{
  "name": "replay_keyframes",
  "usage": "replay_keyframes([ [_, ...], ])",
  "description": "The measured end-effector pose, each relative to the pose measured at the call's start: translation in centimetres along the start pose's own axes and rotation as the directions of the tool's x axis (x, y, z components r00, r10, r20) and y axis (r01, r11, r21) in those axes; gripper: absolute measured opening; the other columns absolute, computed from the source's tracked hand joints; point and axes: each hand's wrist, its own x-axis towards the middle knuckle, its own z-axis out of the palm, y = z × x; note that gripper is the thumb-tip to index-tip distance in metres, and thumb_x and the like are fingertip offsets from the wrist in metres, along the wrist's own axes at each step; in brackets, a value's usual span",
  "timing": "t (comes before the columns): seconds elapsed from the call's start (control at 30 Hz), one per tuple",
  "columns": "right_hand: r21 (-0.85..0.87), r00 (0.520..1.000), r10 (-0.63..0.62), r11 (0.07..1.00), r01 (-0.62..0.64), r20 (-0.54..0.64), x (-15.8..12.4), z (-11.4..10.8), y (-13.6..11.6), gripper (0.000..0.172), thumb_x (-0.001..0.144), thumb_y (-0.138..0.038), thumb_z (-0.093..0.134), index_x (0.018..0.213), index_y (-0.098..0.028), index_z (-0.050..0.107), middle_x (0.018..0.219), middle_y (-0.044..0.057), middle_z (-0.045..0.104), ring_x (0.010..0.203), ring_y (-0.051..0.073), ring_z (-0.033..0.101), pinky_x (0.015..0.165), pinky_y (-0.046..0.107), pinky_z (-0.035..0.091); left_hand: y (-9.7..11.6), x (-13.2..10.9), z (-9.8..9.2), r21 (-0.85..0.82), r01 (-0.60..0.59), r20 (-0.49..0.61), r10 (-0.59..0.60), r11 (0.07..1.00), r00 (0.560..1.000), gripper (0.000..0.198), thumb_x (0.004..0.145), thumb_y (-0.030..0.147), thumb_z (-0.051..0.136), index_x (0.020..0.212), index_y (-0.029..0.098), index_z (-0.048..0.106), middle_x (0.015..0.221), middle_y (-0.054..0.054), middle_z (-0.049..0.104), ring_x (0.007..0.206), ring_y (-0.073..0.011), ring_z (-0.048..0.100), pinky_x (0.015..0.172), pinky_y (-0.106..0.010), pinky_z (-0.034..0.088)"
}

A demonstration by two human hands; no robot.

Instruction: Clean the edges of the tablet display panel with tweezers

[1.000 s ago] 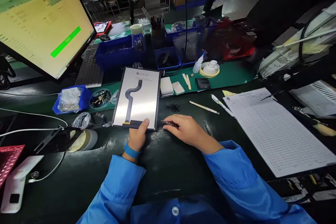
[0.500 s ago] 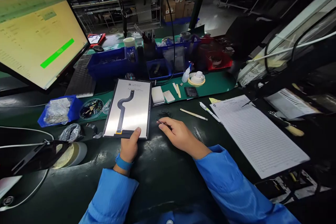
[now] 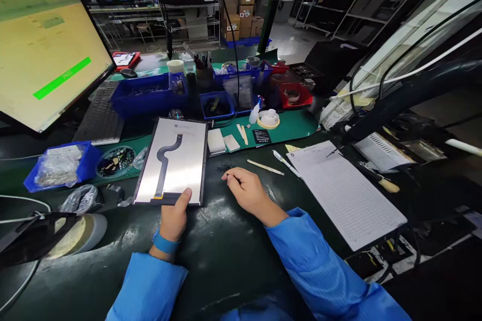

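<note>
Head view: since 1.0 s ago the scene has shifted left in the picture, and more of the room behind the bench shows along the top. Back then a slim dark tool jutted from the right hand [image 3: 248, 193], its tip close to the display panel [image 3: 188, 160]; now that hand sits a little farther from the panel's right edge, with a strip of dark bench [image 3: 211, 241] between the 2. Its thumb and forefinger are drawn close together and the other fingers curl in; I cannot tell whether the tool is still between them. The left hand [image 3: 173, 220], with a blue band [image 3: 165, 243] at the wrist, holds the panel as before, gripping the near edge toward its right corner: the thumb presses on the upper face, the other fingers are hidden underneath. The panel's pale side faces up, a curved dark ribbon cable [image 3: 161, 175] running along it, left of and beyond the thumb. Black strands [image 3: 225, 165] lie just past the right fingertips, a pale stick [image 3: 265, 167] lies beyond the right hand, and a pen [image 3: 286, 164] rests beside the lined sheet [image 3: 346, 195].
</note>
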Motion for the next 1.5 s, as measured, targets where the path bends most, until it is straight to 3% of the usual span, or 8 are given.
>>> replay_keyframes([
  [0.2,0.043,0.996,0.072,0.997,-0.069,-0.059,0.2,0.3,0.3,0.023,0.095,-0.023,0.05,0.091,-0.022,0.073,0.086,0.004,0.076,0.083,0.02,0.071,0.077,0.032,0.056,-0.2,0.0,0.1,-0.038,-0.004,0.001,0.004,0.999,1.0,0.037,0.079,0.044,0.078,0.106,0.018,0.074,0.102,-0.007,0.074,0.118,-0.0286,0.064,0.121,-0.045,0.038],
  [0.33,0.116,0.979,0.022,0.993,0.002,-0.201,0.5,-0.5,-0.1,0.023,0.099,-0.031,0.054,0.096,-0.022,0.075,0.091,0.007,0.074,0.089,0.022,0.07,0.083,0.036,0.057,0.8,-0.1,1.1,-0.265,0.054,-0.004,-0.057,0.963,0.998,0.033,0.08,0.043,0.076,0.105,0.021,0.072,0.1,-0.005,0.072,0.107,-0.0236,0.066,0.108,-0.041,0.05],
  [0.53,0.343,0.903,0.158,0.939,-0.012,-0.4,-0.1,-0.8,-0.4,0.027,0.095,-0.045,0.061,0.099,-0.022,0.075,0.094,0.007,0.07,0.08,0.02,0.07,0.077,0.037,0.06,4.7,-1.6,2.0,-0.646,0.383,0.221,-0.318,0.661,0.922,0.037,0.063,0.046,0.09,0.079,0.019,0.071,0.08,0.0,0.066,0.071,-0.0138,0.06,0.068,-0.031,0.058],
  [0.73,0.742,0.9,0.375,0.664,-0.092,-0.223,-2.3,2.3,-0.3,0.036,0.081,-0.052,0.079,0.096,-0.02,0.072,0.082,0.005,0.077,0.08,0.023,0.077,0.08,0.041,0.065,5.0,-2.7,1.6,-0.68,0.417,0.257,-0.338,0.603,0.906,0.035,0.065,0.047,0.09,0.075,0.019,0.073,0.086,-0.001,0.069,0.089,-0.0178,0.065,0.09,-0.046,0.061],
  [0.93,0.761,0.911,0.408,0.611,-0.22,-0.064,-4.4,3.6,-0.7,0.042,0.074,-0.054,0.085,0.093,-0.017,0.075,0.083,0.008,0.08,0.084,0.026,0.079,0.077,0.04,0.067,4.3,-1.9,1.2,-0.698,0.318,0.192,-0.26,0.642,0.946,0.032,0.07,0.045,0.086,0.083,0.019,0.073,0.093,-0.002,0.072,0.103,-0.0191,0.064,0.099,-0.048,0.057],
  [1.2,0.792,0.866,0.491,0.564,-0.233,-0.095,-4.7,3.6,-0.3,0.038,0.072,-0.047,0.088,0.091,-0.018,0.075,0.083,0.006,0.079,0.082,0.024,0.079,0.069,0.034,0.066,3.7,-1.3,1.1,-0.71,0.167,-0.027,-0.263,0.684,0.965,0.031,0.063,0.038,0.091,0.08,0.02,0.073,0.081,0.001,0.071,0.081,-0.0149,0.066,0.083,-0.033,0.06],
  [1.3,0.839,0.839,0.535,0.499,-0.217,-0.102,-4.5,3.4,-0.1,0.037,0.07,-0.044,0.091,0.091,-0.019,0.074,0.083,0.005,0.079,0.084,0.023,0.079,0.068,0.031,0.065,3.9,-1.7,1.5,-0.695,0.14,-0.102,-0.289,0.705,0.952,0.035,0.063,0.031,0.092,0.093,0.024,0.075,0.095,0.002,0.074,0.09,-0.0153,0.067,0.09,-0.032,0.058],
  [1.5,0.848,0.835,0.544,0.399,-0.348,0.086,-4.9,3.7,-0.2,0.039,0.067,-0.043,0.093,0.091,-0.018,0.073,0.086,0.006,0.079,0.081,0.021,0.078,0.062,0.027,0.064,4.2,-2.5,2.0,-0.68,0.249,0.068,-0.278,0.69,0.958,0.045,0.065,0.037,0.09,0.104,0.022,0.074,0.108,-0.005,0.075,0.109,-0.0234,0.068,0.102,-0.039,0.053],
])
